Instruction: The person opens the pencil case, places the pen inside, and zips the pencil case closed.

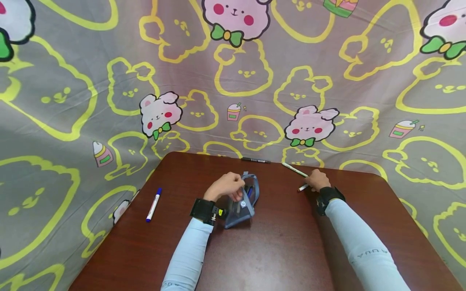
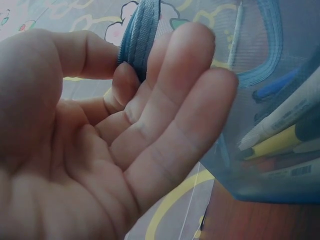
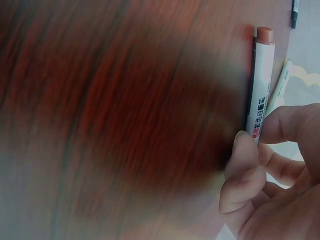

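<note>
Item: our left hand [image 1: 226,186] pinches the blue mesh pencil pouch [image 1: 243,207] by its rim, our right hand [image 1: 317,179] curls its fingers [image 3: 241,165] on the red-capped marker [image 3: 261,82] lying on the table [image 1: 284,250]; we judge a firmer pinch mid-barrel best before lifting.

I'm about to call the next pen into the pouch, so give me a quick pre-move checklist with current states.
1. Left hand holds the pouch by its zipper edge: ok.
2. Pouch mouth open wide enough: cannot tell.
3. Right hand has fingers on the red-capped marker, which lies on the table: ok.
4. Marker lifted clear of the table: not ok, it lies flat.
5. White pen beside it clear of the grip: cannot tell.
6. Blue marker and black pen remain out on the table: not ok.
</note>
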`<state>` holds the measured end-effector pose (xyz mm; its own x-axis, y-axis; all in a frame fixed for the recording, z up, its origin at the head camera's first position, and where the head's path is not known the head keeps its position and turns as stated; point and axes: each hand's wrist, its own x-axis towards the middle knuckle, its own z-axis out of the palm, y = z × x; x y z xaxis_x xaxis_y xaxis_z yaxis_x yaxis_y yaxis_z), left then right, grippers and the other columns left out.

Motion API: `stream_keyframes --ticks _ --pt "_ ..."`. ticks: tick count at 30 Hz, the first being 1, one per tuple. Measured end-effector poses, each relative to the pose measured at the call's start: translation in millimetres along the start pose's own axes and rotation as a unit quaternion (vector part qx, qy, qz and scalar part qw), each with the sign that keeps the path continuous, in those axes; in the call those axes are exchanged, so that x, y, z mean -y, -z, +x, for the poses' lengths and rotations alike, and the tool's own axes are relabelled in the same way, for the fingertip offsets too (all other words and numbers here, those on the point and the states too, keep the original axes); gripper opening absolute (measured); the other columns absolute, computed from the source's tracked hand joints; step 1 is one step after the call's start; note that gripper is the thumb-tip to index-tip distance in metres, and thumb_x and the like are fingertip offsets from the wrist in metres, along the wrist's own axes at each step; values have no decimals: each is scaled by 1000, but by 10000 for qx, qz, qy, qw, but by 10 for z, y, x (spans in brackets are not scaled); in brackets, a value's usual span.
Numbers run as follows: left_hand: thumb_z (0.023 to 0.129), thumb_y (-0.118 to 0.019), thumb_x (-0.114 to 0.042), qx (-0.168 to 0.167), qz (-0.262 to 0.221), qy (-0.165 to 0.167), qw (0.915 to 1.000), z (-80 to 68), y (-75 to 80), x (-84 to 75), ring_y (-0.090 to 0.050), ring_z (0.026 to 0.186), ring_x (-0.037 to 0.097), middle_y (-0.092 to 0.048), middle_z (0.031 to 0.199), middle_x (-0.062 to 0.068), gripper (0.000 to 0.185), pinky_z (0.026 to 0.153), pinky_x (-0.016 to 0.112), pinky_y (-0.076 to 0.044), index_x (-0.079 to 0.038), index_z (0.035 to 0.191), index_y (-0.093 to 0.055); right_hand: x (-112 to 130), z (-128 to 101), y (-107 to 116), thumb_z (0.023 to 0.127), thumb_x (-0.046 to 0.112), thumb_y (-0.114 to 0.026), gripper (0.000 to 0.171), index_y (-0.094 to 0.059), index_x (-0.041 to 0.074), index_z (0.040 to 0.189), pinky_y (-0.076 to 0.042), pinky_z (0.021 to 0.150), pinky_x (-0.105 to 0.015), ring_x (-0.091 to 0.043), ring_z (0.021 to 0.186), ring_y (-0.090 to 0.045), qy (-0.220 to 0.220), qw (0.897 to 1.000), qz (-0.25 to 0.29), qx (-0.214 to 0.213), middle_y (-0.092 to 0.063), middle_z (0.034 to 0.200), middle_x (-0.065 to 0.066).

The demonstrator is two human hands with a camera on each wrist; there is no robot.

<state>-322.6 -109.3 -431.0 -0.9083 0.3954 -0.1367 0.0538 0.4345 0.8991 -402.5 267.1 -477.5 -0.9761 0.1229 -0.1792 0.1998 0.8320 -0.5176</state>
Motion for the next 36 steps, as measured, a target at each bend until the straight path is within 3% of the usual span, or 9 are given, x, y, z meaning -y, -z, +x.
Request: stream_keyframes --ticks 4,10,16,36 --pt "94 -49 -19 8 11 6 10000 -13 2 -9 -67 57 18 -68 71 11 22 57 37 -60 -3 86 -62 4 -23 7 90 22 -57 23 -57 -1 90 -47 48 -29 -21 56 -62 4 10000 75 -16 -59 68 -8" --pt "94 -50 -19 72 -11 23 10000 -16 5 -26 -68 57 19 -68 71 11 22 57 38 -61 -2 86 -61 35 -126 56 90 20 -56 22 -58 -1 92 -45 49 -30 -21 58 -56 447 9980 450 19 -57 69 -7" --pt "92 -50 -17 72 14 31 10000 -10 15 -45 -67 56 18 -69 69 11 20 58 39 -61 -2 84 -60 140 -186 74 92 21 -53 21 -61 1 91 -50 51 -28 -19 59 -62 821 9952 457 -265 -63 76 -9" --pt "93 -52 -17 116 -34 98 9999 -1 12 -18 -68 56 19 -69 69 11 19 60 41 -61 -3 82 -59 789 -537 -130 92 21 -54 18 -61 7 100 -50 53 -28 -19 61 -63 1508 9837 935 -311 -65 85 -11"
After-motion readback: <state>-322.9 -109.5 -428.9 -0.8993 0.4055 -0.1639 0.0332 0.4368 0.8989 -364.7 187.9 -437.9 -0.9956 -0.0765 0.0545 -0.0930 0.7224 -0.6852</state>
